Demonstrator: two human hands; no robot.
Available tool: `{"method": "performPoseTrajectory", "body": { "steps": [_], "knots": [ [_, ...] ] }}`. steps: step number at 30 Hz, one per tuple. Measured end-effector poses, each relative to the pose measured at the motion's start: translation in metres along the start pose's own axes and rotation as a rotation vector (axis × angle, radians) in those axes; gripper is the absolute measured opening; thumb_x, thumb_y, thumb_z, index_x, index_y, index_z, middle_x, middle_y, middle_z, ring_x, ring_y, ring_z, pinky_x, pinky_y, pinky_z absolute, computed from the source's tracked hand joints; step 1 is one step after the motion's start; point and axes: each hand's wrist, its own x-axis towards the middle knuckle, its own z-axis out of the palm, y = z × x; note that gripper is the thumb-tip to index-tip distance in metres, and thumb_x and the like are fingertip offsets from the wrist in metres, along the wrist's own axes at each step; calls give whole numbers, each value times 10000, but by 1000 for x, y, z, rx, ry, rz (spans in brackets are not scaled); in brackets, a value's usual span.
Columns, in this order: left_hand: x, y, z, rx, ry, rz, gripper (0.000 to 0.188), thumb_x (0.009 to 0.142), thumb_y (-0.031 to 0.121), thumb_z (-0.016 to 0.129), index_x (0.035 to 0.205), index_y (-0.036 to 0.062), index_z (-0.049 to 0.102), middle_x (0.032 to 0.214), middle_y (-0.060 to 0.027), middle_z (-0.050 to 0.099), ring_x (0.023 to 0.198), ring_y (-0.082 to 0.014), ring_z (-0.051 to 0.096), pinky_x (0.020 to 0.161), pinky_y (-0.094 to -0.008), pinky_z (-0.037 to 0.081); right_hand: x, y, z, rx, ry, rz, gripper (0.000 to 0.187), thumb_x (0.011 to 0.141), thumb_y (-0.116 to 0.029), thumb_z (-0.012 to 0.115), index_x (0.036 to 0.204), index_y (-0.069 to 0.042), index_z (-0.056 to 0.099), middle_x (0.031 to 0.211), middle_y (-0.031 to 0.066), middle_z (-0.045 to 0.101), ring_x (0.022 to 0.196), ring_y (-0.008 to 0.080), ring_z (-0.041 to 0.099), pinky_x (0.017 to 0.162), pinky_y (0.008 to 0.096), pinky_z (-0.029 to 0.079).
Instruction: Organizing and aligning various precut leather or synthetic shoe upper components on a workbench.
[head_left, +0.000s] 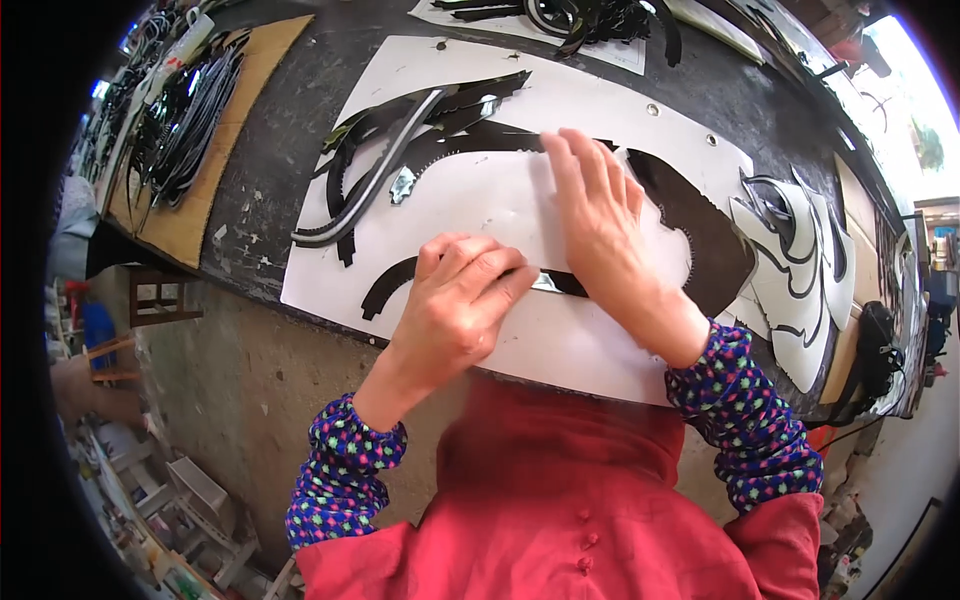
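Note:
On a large white sheet (440, 215) lies a curved black strip (388, 284) with a notched end. My left hand (460, 300) is closed over its middle, fingertips pressed together on it. A small shiny silvery patch (543, 282) shows on the strip just right of those fingers. My right hand (612, 235) has its fingers stretched out, slightly blurred, over the strip's right part, and holds nothing visible. Right of it is a wide dark brown piece (705, 240) with a serrated inner edge. A black arc (490, 137) runs behind both hands.
A grey-and-black curved strip (380, 185) overlaps dark cut pieces (470, 95) at the sheet's far left. White cut-outs with dark curved lines (800, 265) lie at right. Bundled dark strips (190, 120) rest on cardboard (255, 90). More dark pieces (610, 22) sit at the far side.

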Motion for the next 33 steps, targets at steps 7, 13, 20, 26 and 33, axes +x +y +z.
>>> {"method": "performPoseTrajectory", "body": {
  "steps": [7, 13, 20, 26, 33],
  "knots": [
    [13, 2, 4, -49, 68, 57, 195, 737, 4, 716, 924, 58, 733, 997, -4, 672, 975, -216, 600, 907, -379, 419, -3, 3, 11, -12, 155, -12, 577, 875, -57, 549, 1427, -12, 387, 1384, 191, 441, 1327, 345, 408, 1058, 465, 333],
    [6, 7, -2, 43, 188, 14, 197, 716, -3, 732, 891, 84, 741, 964, -11, 689, 943, -222, 615, 895, -377, 433, -48, 62, -73, -177, 73, 364, 448, 949, -221, 623, 1331, -22, 500, 1241, 152, 604, 1185, 316, 543, 996, 465, 399],
    [54, 129, 50, -450, 120, -169, 595, 840, 120, 711, 1404, 95, 524, 1371, -184, 485, 1256, -359, 471, 1075, -443, 378, -62, 88, -111, 88, 139, 338, 318, 836, -120, 712, 1081, -17, 538, 1036, 199, 617, 951, 392, 617, 812, 440, 478],
    [82, 191, 31, -552, 210, -302, 1133, 760, 146, 795, 1590, 54, 30, 1603, -258, 160, 1383, -435, 370, 1122, -468, 345, -44, 23, -214, 613, -85, 315, 326, 897, -183, 671, 1133, 4, 545, 803, 103, 610, 694, 181, 602, 626, 281, 460],
    [108, 83, -153, -628, 421, -346, 390, 1037, 263, 539, 1283, -34, 598, 1047, -122, 710, 868, -158, 675, 795, -305, 557, -61, 53, -208, 984, 225, 452, 222, 1017, -188, 571, 1166, -24, 574, 815, 49, 637, 600, 105, 628, 526, 195, 460]
  ]
}}
